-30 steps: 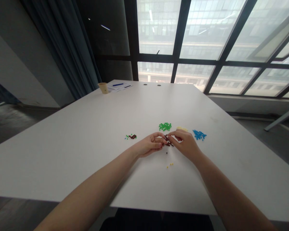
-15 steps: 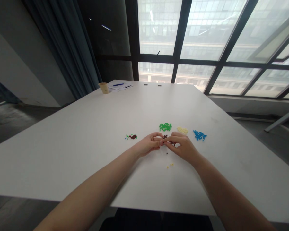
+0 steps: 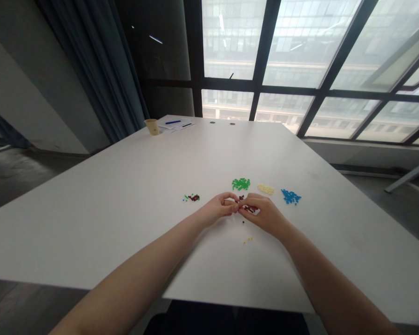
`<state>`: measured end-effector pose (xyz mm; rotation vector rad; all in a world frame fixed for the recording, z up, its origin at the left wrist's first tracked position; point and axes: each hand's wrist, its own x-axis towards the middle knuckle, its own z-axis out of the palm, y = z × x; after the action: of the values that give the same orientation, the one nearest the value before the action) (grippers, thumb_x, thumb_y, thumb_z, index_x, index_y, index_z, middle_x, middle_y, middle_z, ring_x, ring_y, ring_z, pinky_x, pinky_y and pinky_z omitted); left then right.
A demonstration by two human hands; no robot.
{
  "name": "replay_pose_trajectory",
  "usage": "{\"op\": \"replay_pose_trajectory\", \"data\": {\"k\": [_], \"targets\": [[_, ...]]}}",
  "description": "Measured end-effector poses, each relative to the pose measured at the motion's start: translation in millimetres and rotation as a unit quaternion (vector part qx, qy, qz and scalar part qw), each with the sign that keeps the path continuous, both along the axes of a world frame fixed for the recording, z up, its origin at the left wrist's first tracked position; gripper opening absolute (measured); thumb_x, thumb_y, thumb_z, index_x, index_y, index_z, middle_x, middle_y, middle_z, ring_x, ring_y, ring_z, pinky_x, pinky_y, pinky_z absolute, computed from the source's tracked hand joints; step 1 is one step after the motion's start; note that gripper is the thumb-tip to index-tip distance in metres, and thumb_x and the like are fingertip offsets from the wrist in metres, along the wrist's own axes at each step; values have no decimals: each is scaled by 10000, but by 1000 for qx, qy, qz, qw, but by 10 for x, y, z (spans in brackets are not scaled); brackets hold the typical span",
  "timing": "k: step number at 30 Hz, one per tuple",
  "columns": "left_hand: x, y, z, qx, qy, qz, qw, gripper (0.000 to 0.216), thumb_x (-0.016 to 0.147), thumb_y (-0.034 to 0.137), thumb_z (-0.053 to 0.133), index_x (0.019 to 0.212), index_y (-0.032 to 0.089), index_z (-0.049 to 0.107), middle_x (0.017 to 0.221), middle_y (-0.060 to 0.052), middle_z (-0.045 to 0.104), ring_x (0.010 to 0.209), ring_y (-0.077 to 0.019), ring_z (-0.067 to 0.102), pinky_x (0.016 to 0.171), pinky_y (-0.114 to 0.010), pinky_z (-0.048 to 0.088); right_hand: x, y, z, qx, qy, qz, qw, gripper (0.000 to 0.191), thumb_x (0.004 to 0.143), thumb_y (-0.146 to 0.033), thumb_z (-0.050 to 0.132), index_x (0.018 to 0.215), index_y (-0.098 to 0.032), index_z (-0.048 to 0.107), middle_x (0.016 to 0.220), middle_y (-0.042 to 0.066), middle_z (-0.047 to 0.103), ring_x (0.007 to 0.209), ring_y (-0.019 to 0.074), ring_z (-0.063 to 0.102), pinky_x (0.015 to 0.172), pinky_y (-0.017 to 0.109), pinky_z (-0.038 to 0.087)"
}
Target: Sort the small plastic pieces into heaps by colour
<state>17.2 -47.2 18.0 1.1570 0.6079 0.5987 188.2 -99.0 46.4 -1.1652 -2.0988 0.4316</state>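
While the left hand (image 3: 217,208) and right hand (image 3: 265,215) meet in a narrow pinch over dark-red beads (image 3: 249,209), any bead held stays unseen; a green heap (image 3: 240,184), cream heap (image 3: 266,189) and blue heap (image 3: 291,197) lie colour-separated at 12 to 2 o'clock on the table (image 3: 91,223).

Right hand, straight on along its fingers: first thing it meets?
Probably the bare left hand, whose fingertips are right at those of the right hand. Small dark-red beads lie under its fingers on the white table; depth is unclear, so they might come first.
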Motion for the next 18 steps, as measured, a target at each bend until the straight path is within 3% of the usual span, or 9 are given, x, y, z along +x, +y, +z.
{"op": "replay_pose_trajectory", "data": {"k": [8, 11, 13, 15, 17, 18], "targets": [[-7, 23, 23, 46, 54, 31, 997, 320, 679, 421, 647, 843, 174, 528, 764, -18, 615, 674, -90, 525, 642, -211, 368, 29, 0, 43, 18, -22, -22, 999, 115, 764, -193, 531, 790, -189, 643, 651, -2, 540, 606, 98, 473, 588, 224, 369], [-105, 96, 119, 141, 160, 92, 973, 247, 738, 396, 571, 829, 169, 536, 841, -49, 627, 704, -119, 538, 658, -241, 390, 177, 23, 77, 21, -67, -70, 995, 123, 762, -218, 529, 795, -203, 646, 679, 3, 557, 622, 107, 479, 611, 235, 368], [-214, 155, 195, 259, 287, 150, 910, 195, 762, 350, 536, 824, 166, 556, 855, -64, 620, 749, -155, 543, 689, -272, 395, 322, 43, 79, 1, -123, -117, 986, 119, 749, -242, 535, 775, -209, 647, 683, 3, 560, 614, 111, 476, 607, 242, 359], [-333, 203, 260, 348, 445, 196, 801, 170, 780, 298, 507, 868, 169, 572, 923, -88, 603, 862, -209, 534, 745, -311, 386, 463, 62, 54, -33, -183, -163, 969, 108, 723, -229, 543, 741, -209, 647, 677, 4, 564, 602, 113, 477, 595, 243, 347], [-436, 232, 305, 361, 583, 212, 696, 194, 795, 258, 475, 938, 165, 569, 1012, -125, 566, 965, -264, 497, 770, -352, 379, 560, 77, 6, -64, -227, -207, 950, 94, 690, -195, 556, 710, -210, 647, 675, 8, 572, 600, 119, 483, 576, 243, 332], [-475, 240, 321, 348, 631, 212, 661, 214, 802, 241, 457, 970, 161, 561, 1047, -144, 544, 990, -284, 480, 765, -364, 381, 584, 83, -21, -76, -240, -224, 941, 94, 678, -180, 562, 701, -212, 648, 680, 12, 577, 606, 123, 488, 570, 242, 327]]}}
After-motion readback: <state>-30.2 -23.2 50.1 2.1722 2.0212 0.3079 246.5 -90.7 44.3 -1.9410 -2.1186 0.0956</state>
